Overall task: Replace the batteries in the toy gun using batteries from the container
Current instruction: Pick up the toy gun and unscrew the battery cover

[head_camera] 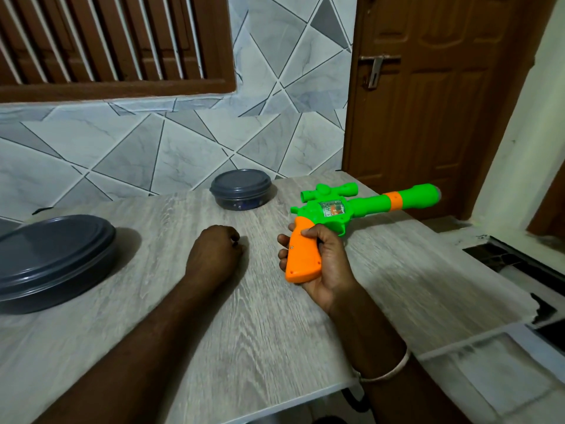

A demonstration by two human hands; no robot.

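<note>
A green toy gun (360,206) with orange grip, dark grey lidded containers (241,189), pale wood-grain tabletop (275,316), grey geometric wall tiles (153,142).

The right hand (325,261) grips the orange handle (302,255) of a green toy gun (367,205), whose barrel points right, toward a brown door (428,93). The left hand (214,249) rests curled in a fist on the wood-grain table (244,332); whether it holds anything cannot be told. A small lidded grey container (241,188) sits at the table's far edge. A larger lidded one (52,258) sits at the left.
</note>
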